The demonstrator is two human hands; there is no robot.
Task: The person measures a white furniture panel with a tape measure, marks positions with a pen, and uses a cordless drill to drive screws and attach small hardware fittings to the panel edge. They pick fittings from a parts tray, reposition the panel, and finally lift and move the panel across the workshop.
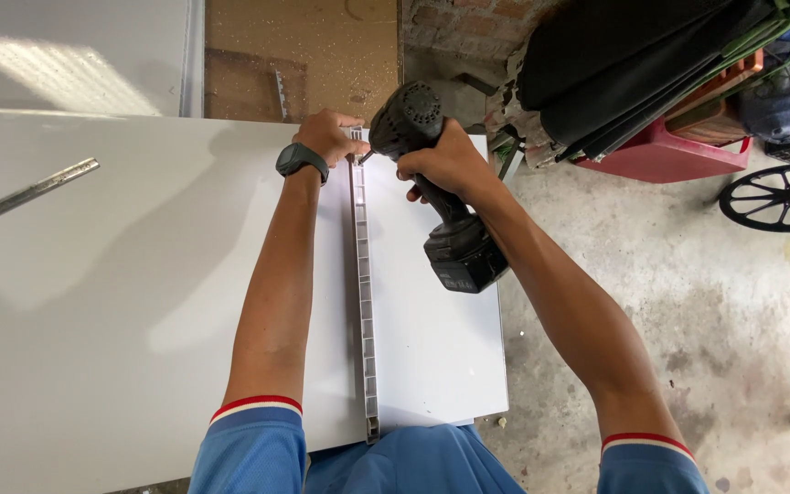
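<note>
Black drill (pixel 432 183) in right hand (pixel 450 163); left hand (pixel 326 135) steadies white rail (pixel 363 274).

Black drill (pixel 432 183) on upright white strip (pixel 364 302)

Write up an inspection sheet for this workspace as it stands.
Surface: white panel, lying flat, lit by glare at the far left.
Job's things: black cordless drill; ribbed white strip standing on the panel.
Clutter: metal bar on the panel's left.
Grippers: left hand steadies the strip's far end; right hand grips the drill.
Cables: nothing seen.
Surroundings: stained concrete floor, brick wall, red crate, black wheel.
</note>
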